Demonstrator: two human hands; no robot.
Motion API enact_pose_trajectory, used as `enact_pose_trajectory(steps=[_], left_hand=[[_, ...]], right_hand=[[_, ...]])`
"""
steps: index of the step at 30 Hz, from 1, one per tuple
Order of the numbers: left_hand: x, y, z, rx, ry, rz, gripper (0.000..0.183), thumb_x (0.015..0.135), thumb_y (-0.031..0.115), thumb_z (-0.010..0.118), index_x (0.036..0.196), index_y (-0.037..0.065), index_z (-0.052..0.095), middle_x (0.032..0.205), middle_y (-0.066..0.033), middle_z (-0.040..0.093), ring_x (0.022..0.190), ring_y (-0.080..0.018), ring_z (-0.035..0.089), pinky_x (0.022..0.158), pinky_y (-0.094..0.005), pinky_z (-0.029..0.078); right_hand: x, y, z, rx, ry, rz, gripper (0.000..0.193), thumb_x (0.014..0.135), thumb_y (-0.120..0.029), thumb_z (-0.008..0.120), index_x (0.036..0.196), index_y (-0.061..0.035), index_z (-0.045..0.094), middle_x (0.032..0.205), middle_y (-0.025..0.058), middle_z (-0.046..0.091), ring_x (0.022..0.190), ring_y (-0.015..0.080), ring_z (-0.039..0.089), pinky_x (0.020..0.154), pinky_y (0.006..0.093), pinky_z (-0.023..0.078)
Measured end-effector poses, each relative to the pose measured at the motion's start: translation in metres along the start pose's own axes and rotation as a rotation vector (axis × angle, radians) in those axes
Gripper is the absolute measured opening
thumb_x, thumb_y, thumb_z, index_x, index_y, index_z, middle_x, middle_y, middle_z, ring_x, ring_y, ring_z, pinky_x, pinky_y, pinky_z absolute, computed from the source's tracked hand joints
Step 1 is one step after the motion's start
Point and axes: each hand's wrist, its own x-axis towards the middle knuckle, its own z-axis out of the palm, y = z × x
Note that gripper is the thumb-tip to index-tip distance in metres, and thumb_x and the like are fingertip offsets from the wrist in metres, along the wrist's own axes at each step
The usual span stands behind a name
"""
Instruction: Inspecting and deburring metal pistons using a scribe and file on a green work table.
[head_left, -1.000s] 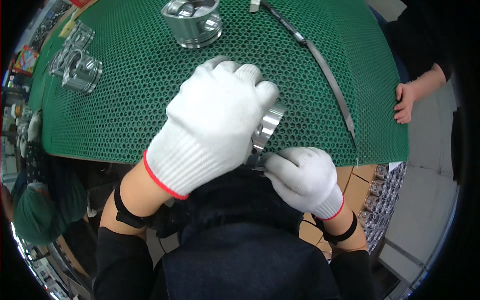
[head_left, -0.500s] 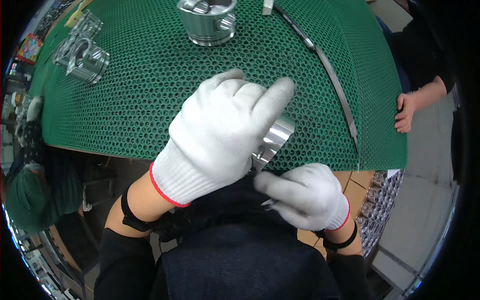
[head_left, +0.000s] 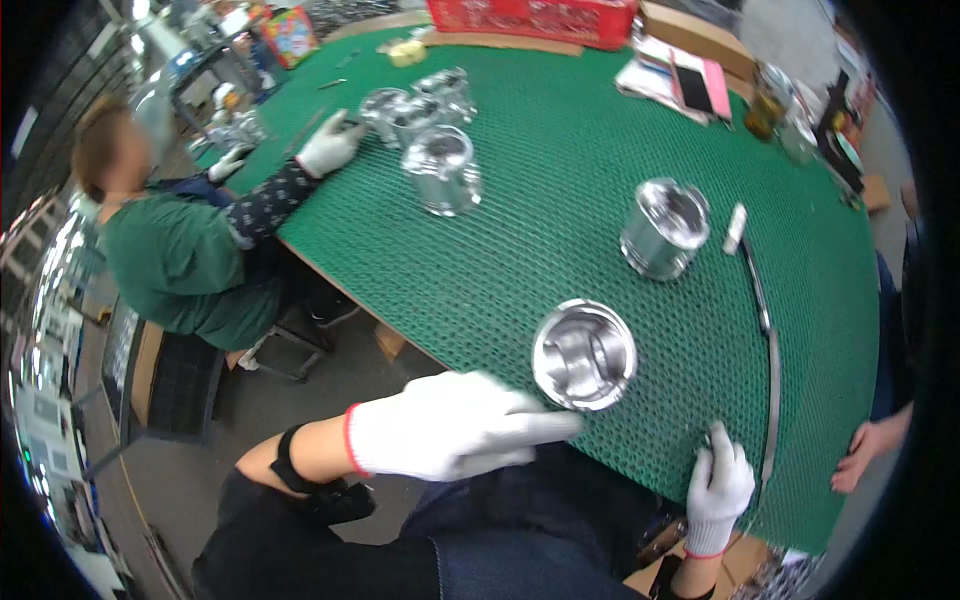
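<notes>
An engine piston (head_left: 584, 356), bright metal with its hollow side up, stands near the front edge of the green mesh mat. My left hand (head_left: 455, 425), in a white knit glove with red trim, is just beside its near left rim. Its fingers are stretched out, a little blurred, with nothing in them. To the right, my right hand (head_left: 722, 485), gloved alike, rests low over the mat. Its fingers are close together around a small dark thing at the tips, too small to name. Another piston (head_left: 665, 229) stands farther back.
Several more pistons (head_left: 441, 170) stand at the far left, where a co-worker's gloved hand (head_left: 333, 146) reaches. A black and grey strip (head_left: 772, 390) and a white stick (head_left: 735, 228) lie at right. Another person's bare hand (head_left: 858, 458) is at the right edge. A red crate (head_left: 540, 22) stands behind.
My left hand has come away from the piston, which now stands on the mat. My right hand, earlier near my body with a thin pointed metal thing, has moved right. The view has turned left and up.
</notes>
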Motion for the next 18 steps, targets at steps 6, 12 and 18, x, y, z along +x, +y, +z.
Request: enact_pose_trajectory(steps=[6,12,18], left_hand=[[0.06,-0.043,0.019,0.417,0.236,0.349,0.03,0.073,0.034,0.076,0.084,0.009,0.064,0.081,-0.0063,0.062,0.081,-0.0265,0.061,0.079,-0.0405,0.046],[0.015,-0.051,-0.033,0.524,0.145,-0.034,0.027,0.072,0.025,0.075,0.085,0.004,0.065,0.073,-0.0132,0.061,0.071,-0.0329,0.065,0.067,-0.0434,0.053],[-0.058,-0.14,-0.104,0.972,0.451,-0.558,0.034,0.072,0.022,0.076,0.098,0.005,0.065,0.089,-0.0168,0.067,0.081,-0.0352,0.067,0.071,-0.0441,0.055]], right_hand=[[-0.001,-0.001,0.001,0.005,-0.045,0.004,0.041,0.08,0.0,0.063,0.121,-0.0019,0.064,0.087,0.0157,0.064,0.071,0.0334,0.061,0.065,0.041,0.048],[-0.006,0.004,0.007,-0.034,-0.012,-0.041,0.041,0.08,-0.002,0.064,0.121,-0.0019,0.064,0.087,0.0158,0.064,0.07,0.0333,0.06,0.064,0.0408,0.048],[-0.002,0.0,-0.004,-0.163,0.03,-0.133,0.034,0.089,-0.02,0.069,0.122,-0.0132,0.067,0.08,0.0085,0.064,0.062,0.0276,0.062,0.053,0.0381,0.049]])
